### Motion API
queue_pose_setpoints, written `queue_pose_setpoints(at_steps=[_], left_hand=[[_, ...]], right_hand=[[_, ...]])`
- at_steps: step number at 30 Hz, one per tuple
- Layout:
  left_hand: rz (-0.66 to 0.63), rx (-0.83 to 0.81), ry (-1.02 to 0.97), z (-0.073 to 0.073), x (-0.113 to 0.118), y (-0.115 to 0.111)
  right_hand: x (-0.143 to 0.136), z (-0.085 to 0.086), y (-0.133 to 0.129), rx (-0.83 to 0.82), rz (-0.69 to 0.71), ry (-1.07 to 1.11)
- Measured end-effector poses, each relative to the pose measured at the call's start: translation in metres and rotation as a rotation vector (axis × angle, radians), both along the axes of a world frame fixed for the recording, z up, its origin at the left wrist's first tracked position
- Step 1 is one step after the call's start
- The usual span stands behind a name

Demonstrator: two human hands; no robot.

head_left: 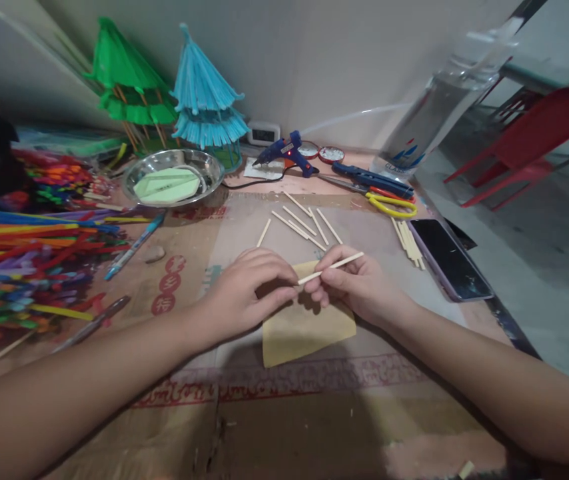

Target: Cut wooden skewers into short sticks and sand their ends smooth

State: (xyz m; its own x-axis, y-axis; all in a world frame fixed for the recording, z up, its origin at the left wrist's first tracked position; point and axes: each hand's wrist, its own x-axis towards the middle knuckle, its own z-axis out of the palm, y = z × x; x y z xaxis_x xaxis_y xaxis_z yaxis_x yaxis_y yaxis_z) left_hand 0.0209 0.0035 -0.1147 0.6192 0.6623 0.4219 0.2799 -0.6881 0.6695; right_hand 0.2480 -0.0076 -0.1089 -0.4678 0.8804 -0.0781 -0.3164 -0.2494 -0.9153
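Observation:
A short, pale wooden stick (pixel 342 261) is pinched between the thumb and fingers of my right hand (pixel 359 280). It slants, its left end lower. My left hand (pixel 244 287) is curled, with thumb and index fingertip closed at that lower end; the exact contact is too small to make out clearly. Beneath both hands lies a yellow sheet (pixel 309 337), partly covered by them. Just beyond my fingers, several loose wooden sticks (pixel 297 223) are scattered on the translucent mat (pixel 239 233).
Behind are a hot glue gun (pixel 289 152), metal bowl (pixel 214 183), yellow-handled scissors (pixel 392 205) and a tilted bottle (pixel 414 127). A phone (pixel 449 257) and bundled sticks (pixel 407 243) lie right. Colourful pipe cleaners (pixel 24 267), pens and two tree-like models, green (pixel 129 73) and blue (pixel 204 87), stand left.

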Motion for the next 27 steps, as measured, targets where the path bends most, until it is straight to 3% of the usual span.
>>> queue_pose_setpoints(at_steps=[6, 27], left_hand=[[0.024, 0.051, -0.060, -0.0007, 0.0006, -0.0002], [-0.023, 0.075, 0.000, 0.0027, 0.0001, 0.0005]], right_hand=[[-0.0033, -0.0059, 0.0036, -0.079, -0.004, 0.031], [-0.0068, -0.0045, 0.0015, -0.050, 0.040, -0.045]])
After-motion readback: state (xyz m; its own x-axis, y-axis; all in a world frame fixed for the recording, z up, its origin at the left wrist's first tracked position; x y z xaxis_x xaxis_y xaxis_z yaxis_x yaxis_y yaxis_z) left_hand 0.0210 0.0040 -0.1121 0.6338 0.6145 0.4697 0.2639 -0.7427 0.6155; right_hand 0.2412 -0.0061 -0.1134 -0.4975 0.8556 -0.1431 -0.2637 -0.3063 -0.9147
